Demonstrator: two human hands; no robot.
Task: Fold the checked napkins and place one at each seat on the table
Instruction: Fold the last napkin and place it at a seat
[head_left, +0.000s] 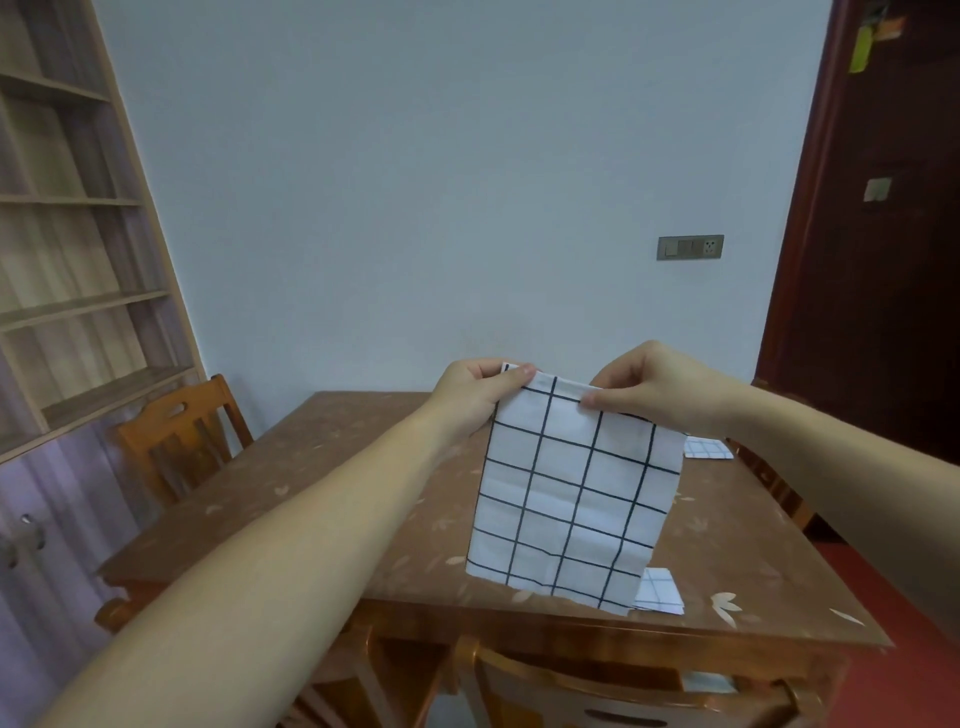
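Checked napkin (571, 499) hangs vertical; near napkin (660, 592), far napkin (706, 448) seemingly folded.

The held napkin (571, 493) hides part of the near folded napkin (661, 595) at the desk's (311, 493) front edge and one corner of the far folded napkin (707, 449). The picture's bottom edge cuts off the chair (571, 691). The door's (883, 312) notes (878, 189) are too small to read.

Pale plain wall (415, 156) behind, switch and socket plate (690, 247) low at right. Light wooden shelving (67, 306) along the left — dark red-brown door (883, 286) at right. Brown leaf-patterned table (311, 467) in the middle, wooden chair (176, 441) at its left side, second chair (545, 683) at the near edge; red floor (883, 587).
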